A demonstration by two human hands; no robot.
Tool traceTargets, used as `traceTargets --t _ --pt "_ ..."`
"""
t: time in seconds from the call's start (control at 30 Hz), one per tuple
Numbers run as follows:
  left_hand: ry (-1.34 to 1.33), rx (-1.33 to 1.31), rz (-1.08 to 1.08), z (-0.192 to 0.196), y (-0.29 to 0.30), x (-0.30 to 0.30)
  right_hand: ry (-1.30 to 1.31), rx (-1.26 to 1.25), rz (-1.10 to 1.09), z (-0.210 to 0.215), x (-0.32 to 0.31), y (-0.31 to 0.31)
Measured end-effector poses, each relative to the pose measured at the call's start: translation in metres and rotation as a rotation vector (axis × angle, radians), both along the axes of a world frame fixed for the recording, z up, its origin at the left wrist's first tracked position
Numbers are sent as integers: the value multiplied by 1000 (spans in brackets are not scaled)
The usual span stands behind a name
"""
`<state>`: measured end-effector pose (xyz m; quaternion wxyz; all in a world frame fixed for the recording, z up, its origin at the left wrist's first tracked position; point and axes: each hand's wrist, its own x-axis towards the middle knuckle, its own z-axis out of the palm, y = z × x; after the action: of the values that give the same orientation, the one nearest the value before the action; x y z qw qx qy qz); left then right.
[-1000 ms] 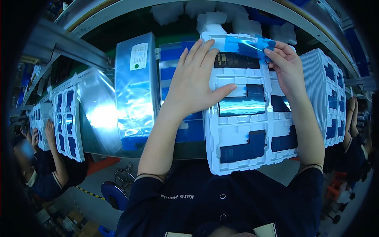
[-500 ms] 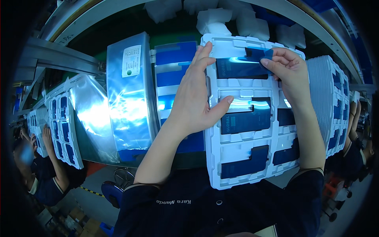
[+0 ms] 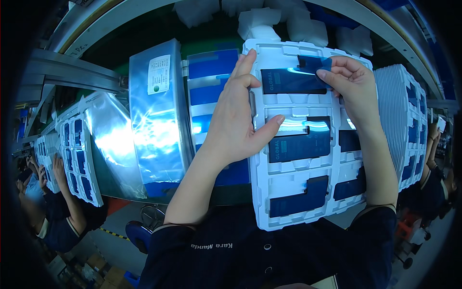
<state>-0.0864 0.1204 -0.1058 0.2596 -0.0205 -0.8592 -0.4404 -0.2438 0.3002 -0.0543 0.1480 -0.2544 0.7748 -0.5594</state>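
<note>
Grip, left hand (image 3: 236,118): fingers spread at left edge of white tray (image 3: 260,204), right of centre. Grip, right hand (image 3: 352,86): pinched on blue film (image 3: 325,64) at dark flat cell (image 3: 293,84), tray's upper-left compartment. Stacked trays (image 3: 391,103): right of frame. Clear-wrapped stack (image 3: 156,118): left of centre. White bundles (image 3: 260,24), farthest: top of frame.

Place: factory workshop
Workers: a person (image 3: 60,236) at left and another worker (image 3: 435,188) at right, both in dark shirts with pale trim
Batches: one white compartment tray (image 3: 284,185) in the middle, an identical stack (image 3: 391,103) at right, flat dark parts (image 3: 299,149) in both
Floor (image 3: 118,219): black-and-yellow marking tape (image 3: 114,234), round stool (image 3: 139,235) and cardboard boxes (image 3: 115,276), near left
</note>
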Motion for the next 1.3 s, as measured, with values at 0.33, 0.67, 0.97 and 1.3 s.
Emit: traceTargets --t 0.33,0.67,0.97,1.3 --pt "-47 -113 37 5 0 1 81 61 -3 0 5 -3" --pt "-57 -158 44 5 0 4 681 220 0 7 14 -7" --pt "-532 -318 103 31 -11 71 631 215 26 -8 0 6" --pt "-533 -593 250 -19 30 121 603 221 51 -8 0 7"
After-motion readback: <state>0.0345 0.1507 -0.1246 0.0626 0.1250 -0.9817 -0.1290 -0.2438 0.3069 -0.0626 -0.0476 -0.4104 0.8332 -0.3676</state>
